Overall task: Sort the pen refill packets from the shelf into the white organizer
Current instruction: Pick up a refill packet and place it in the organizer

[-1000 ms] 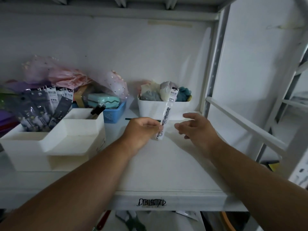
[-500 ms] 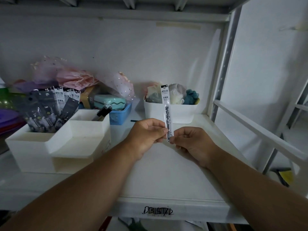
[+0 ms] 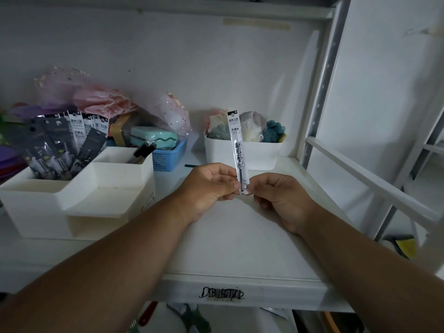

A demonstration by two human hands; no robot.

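Observation:
A slim white pen refill packet [image 3: 237,145] stands upright above the middle of the shelf. My left hand [image 3: 207,186] pinches its lower end from the left, and my right hand [image 3: 281,200] pinches the same end from the right. The white organizer [image 3: 79,198] sits at the left of the shelf. Its rear left compartment holds several dark and white refill packets [image 3: 60,143] standing on end. A black pen [image 3: 144,151] leans in its back right compartment.
A white bin [image 3: 242,152] of soft items stands right behind the held packet. A blue basket [image 3: 168,157] with a teal case and pink bags sits behind the organizer. A shelf upright and white rail [image 3: 360,174] close the right side.
The packet has gone from tilted in my left hand alone to upright, and my right hand has closed in and taken hold of its lower end.

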